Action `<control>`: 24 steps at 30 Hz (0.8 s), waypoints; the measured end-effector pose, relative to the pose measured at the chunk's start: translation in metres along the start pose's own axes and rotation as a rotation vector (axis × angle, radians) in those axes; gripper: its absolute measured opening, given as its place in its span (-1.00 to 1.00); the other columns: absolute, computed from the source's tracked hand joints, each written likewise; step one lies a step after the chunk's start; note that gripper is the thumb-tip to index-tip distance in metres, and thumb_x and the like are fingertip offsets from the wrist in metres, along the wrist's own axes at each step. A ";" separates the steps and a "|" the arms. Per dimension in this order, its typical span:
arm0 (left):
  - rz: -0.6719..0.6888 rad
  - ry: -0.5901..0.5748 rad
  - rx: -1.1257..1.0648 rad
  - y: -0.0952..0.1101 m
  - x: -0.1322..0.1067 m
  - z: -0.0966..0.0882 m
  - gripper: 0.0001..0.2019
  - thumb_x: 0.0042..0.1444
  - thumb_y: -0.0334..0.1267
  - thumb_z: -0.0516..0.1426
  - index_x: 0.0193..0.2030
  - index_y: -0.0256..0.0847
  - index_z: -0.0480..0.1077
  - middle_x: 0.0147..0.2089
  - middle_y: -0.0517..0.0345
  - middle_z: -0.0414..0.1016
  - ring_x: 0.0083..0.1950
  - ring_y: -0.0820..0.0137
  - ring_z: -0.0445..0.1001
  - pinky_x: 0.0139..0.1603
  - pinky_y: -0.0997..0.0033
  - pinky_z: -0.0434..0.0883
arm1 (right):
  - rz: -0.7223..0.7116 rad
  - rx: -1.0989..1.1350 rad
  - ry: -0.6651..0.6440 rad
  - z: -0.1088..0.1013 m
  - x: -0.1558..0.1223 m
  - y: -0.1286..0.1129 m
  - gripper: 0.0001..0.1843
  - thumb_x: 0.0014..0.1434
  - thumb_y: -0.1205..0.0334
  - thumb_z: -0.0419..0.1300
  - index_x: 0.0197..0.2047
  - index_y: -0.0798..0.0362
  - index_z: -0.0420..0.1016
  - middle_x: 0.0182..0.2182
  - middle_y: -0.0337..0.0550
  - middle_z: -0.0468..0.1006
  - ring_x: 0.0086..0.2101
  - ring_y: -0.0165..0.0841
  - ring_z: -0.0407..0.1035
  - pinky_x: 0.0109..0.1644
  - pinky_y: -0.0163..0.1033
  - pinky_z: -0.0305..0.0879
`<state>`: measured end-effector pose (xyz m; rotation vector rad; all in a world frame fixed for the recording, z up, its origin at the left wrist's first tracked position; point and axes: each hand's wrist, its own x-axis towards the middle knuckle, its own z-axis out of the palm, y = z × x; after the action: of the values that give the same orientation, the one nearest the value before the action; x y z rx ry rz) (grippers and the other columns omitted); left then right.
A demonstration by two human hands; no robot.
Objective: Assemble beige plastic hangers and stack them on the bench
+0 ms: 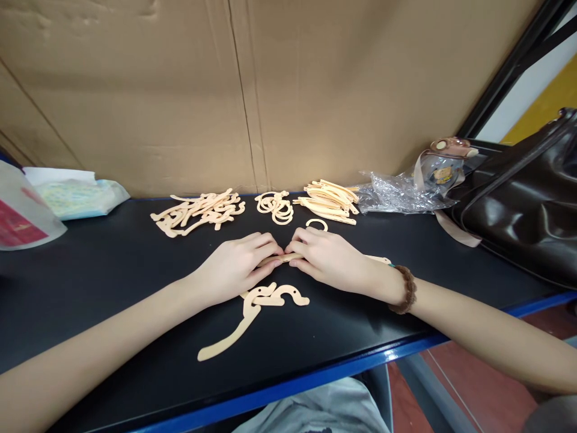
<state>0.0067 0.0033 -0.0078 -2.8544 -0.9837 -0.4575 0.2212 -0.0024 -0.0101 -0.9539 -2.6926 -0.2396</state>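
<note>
My left hand point(246, 261) and my right hand point(329, 258) meet over the middle of the table, fingers closed. Both pinch a slim beige hanger piece point(288, 257), partly hidden by the fingers. Just in front lie curved beige hanger parts: a long arm point(229, 340) and a hook-shaped part point(293, 294), touching or overlapping. Behind my right hand is a single open beige ring point(317, 224). The end of another beige strip point(378, 260) shows beyond my right wrist.
At the back sit piles of curved beige arms point(198, 211), hook-like rings point(274, 207) and flat strips point(331, 201). Clear plastic wrapping point(396, 195), a round transparent bottle point(439, 171) and a dark bag point(518, 204) stand right. A tissue pack point(83, 195) and cup point(27, 210) are left.
</note>
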 end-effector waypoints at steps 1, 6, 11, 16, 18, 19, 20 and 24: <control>0.001 0.001 -0.003 0.000 0.000 0.000 -0.65 0.33 -0.12 -0.13 -0.08 -0.13 0.44 -0.17 0.13 0.46 -0.18 0.40 0.43 -0.25 0.47 0.37 | 0.002 -0.001 -0.002 -0.001 0.000 -0.001 -0.83 0.33 0.25 0.05 -0.16 0.13 0.42 -0.23 -0.09 0.39 -0.23 -0.32 0.33 -0.18 -0.24 0.28; 0.005 -0.006 0.000 -0.001 -0.001 0.001 -0.68 0.33 -0.15 -0.12 -0.10 -0.17 0.41 -0.16 0.12 0.45 -0.15 0.38 0.43 -0.22 0.46 0.39 | -0.028 0.002 0.100 -0.014 0.001 -0.005 -0.77 0.35 0.16 0.03 -0.11 0.14 0.40 -0.23 -0.08 0.43 -0.18 -0.28 0.31 -0.11 -0.20 0.26; 0.008 -0.027 0.033 0.000 0.000 -0.001 -0.71 0.31 -0.20 -0.12 -0.18 -0.21 0.39 -0.19 0.10 0.45 -0.19 0.36 0.43 -0.30 0.44 0.37 | -0.173 0.042 0.041 -0.024 -0.003 -0.016 -0.52 0.26 -0.15 0.04 -0.26 0.14 0.45 -0.34 -0.13 0.44 -0.33 -0.33 0.32 -0.24 -0.22 0.22; -0.011 -0.055 -0.017 0.001 0.001 -0.003 -0.73 0.30 -0.22 -0.11 -0.13 -0.19 0.39 -0.15 0.12 0.46 -0.14 0.37 0.43 -0.23 0.43 0.39 | -0.218 0.072 -0.049 -0.022 -0.007 -0.023 -0.46 0.17 -0.25 0.10 -0.36 0.14 0.47 -0.34 -0.13 0.45 -0.36 -0.33 0.33 -0.33 -0.25 0.16; -0.016 -0.052 -0.028 0.001 0.001 -0.003 -0.73 0.30 -0.22 -0.10 -0.13 -0.18 0.40 -0.15 0.13 0.46 -0.14 0.37 0.42 -0.22 0.42 0.39 | -0.225 0.077 -0.066 -0.022 -0.006 -0.024 -0.53 0.22 -0.15 0.11 -0.36 0.13 0.48 -0.33 -0.13 0.46 -0.35 -0.34 0.34 -0.33 -0.27 0.16; -0.018 -0.052 -0.029 0.001 0.000 -0.003 -0.74 0.30 -0.22 -0.10 -0.14 -0.18 0.40 -0.15 0.14 0.46 -0.14 0.37 0.42 -0.22 0.42 0.39 | -0.224 0.075 -0.069 -0.022 -0.006 -0.024 -0.57 0.24 -0.09 0.11 -0.36 0.13 0.48 -0.33 -0.14 0.46 -0.34 -0.34 0.35 -0.32 -0.28 0.16; -0.020 -0.053 -0.027 0.001 0.000 -0.002 -0.74 0.30 -0.22 -0.10 -0.14 -0.18 0.40 -0.15 0.14 0.46 -0.14 0.37 0.43 -0.23 0.42 0.39 | -0.219 0.074 -0.073 -0.022 -0.005 -0.024 -0.61 0.27 -0.04 0.11 -0.35 0.13 0.48 -0.33 -0.14 0.46 -0.33 -0.34 0.36 -0.32 -0.28 0.17; -0.023 -0.063 -0.022 0.000 0.000 -0.002 -0.74 0.31 -0.22 -0.10 -0.14 -0.18 0.39 -0.15 0.15 0.45 -0.14 0.37 0.43 -0.24 0.43 0.38 | -0.217 0.084 -0.073 -0.020 -0.003 -0.023 -0.66 0.30 0.06 0.10 -0.37 0.13 0.45 -0.34 -0.15 0.46 -0.32 -0.37 0.36 -0.31 -0.29 0.18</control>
<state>0.0062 0.0029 -0.0058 -2.8963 -1.0295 -0.3856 0.2130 -0.0273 0.0066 -0.6590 -2.8492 -0.1353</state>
